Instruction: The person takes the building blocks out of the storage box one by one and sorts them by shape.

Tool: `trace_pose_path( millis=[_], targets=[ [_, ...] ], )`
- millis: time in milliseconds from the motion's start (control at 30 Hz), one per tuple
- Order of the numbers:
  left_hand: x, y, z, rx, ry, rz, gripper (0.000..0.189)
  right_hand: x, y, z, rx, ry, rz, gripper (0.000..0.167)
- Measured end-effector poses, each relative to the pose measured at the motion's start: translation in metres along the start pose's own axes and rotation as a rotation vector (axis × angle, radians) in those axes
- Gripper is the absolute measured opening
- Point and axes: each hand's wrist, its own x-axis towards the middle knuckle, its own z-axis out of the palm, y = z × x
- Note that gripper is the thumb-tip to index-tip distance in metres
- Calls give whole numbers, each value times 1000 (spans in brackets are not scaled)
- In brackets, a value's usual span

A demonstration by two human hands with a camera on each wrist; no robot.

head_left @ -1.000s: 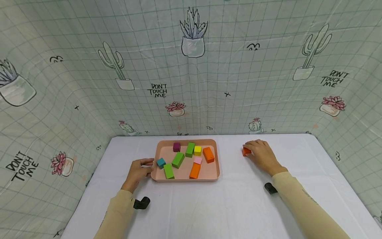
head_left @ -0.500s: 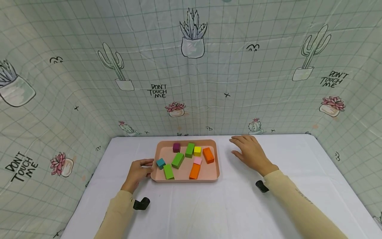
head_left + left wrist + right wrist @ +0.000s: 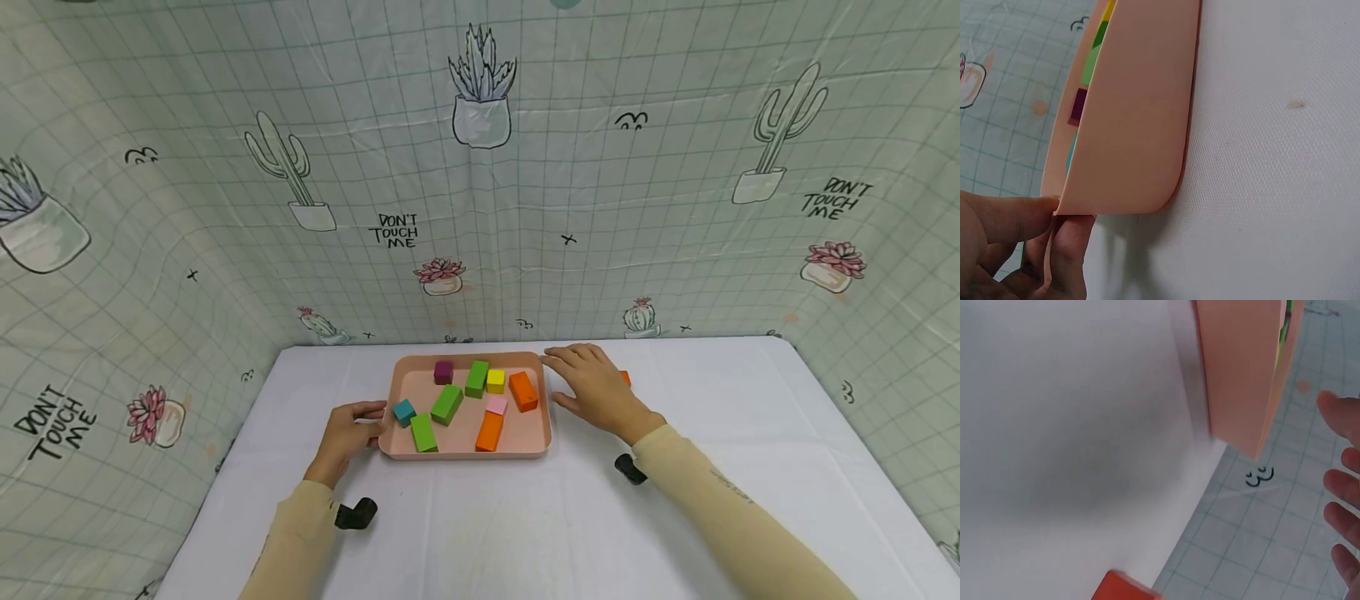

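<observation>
A shallow pink tray (image 3: 465,455) holds several coloured blocks. My left hand (image 3: 347,433) grips its left wall, and in the left wrist view the thumb (image 3: 1019,219) lies at the rim with fingers on the other side. Near the tray's right end, my right hand (image 3: 596,392) has its fingers extended and holds nothing. Partly hidden behind that hand is a red-orange block (image 3: 625,378) on the table; the right wrist view shows this block (image 3: 1124,587) at its bottom edge.
In the tray lie green blocks (image 3: 447,404), orange blocks (image 3: 523,391), a purple cube (image 3: 443,372), a teal cube (image 3: 403,412), a yellow cube (image 3: 496,381) and a pink cube (image 3: 497,404). The white table (image 3: 480,533) ends at a patterned cloth backdrop (image 3: 525,192).
My right hand has let go of the red-orange block and moved left to the tray's right end, fingers spreading. The left hand has stayed at the tray's left wall.
</observation>
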Motion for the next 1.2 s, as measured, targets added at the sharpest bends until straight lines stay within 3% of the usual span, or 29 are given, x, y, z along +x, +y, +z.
trace_pose_path(
  millis=[667,1200],
  targets=[
    [0,0,1,5,7,11,39,19,-22,18,-3,-139,-13,62],
    [-2,0,3,8,23,4,39,26,-24,35,-15,-255,19,63]
  ],
)
